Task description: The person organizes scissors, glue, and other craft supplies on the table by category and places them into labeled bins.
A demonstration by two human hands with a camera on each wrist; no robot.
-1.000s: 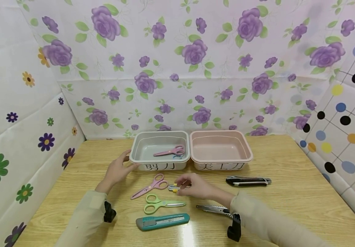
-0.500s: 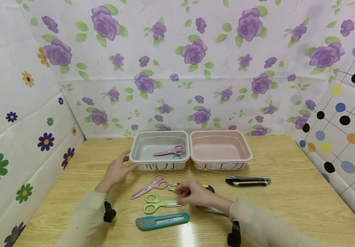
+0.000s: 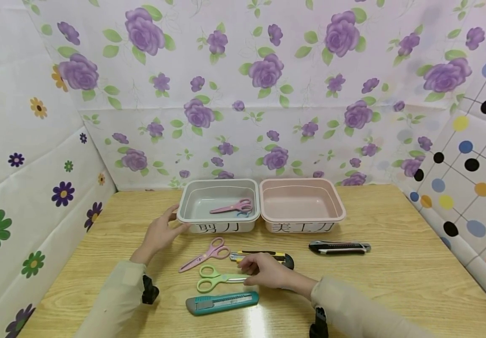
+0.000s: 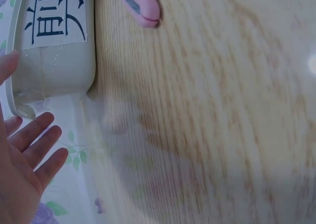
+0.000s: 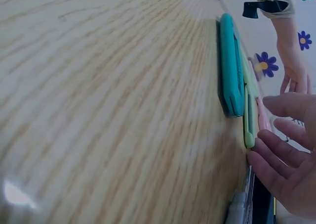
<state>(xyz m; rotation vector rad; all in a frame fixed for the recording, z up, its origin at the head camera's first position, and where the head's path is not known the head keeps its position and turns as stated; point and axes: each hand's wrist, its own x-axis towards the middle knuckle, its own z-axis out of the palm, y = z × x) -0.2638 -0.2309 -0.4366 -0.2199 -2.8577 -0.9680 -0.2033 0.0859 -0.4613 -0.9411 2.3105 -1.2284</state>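
In the head view my left hand (image 3: 160,233) rests at the left front corner of the grey bin (image 3: 218,221), thumb near the rim; the left wrist view shows its fingers straight. My right hand (image 3: 266,271) hovers low over the blade tip of the green scissors (image 3: 220,278), holding nothing, its fingers loosely bent and thumb apart in the right wrist view. Just behind it lies a yellow and black utility knife (image 3: 276,254), partly covered. A silver utility knife (image 5: 238,209) lies below the right hand, hidden by it in the head view.
Pink scissors (image 3: 209,256) and a teal utility knife (image 3: 226,303) lie near the green scissors. A black and white utility knife (image 3: 340,248) lies at the right. Beside the grey bin stands a pink bin (image 3: 302,220). Another pair of pink scissors (image 3: 231,207) lies in the grey bin.
My right hand has moved from over the yellow and black utility knife toward the table's front, to the green scissors' tip, uncovering more of that knife. My left hand has stayed put.
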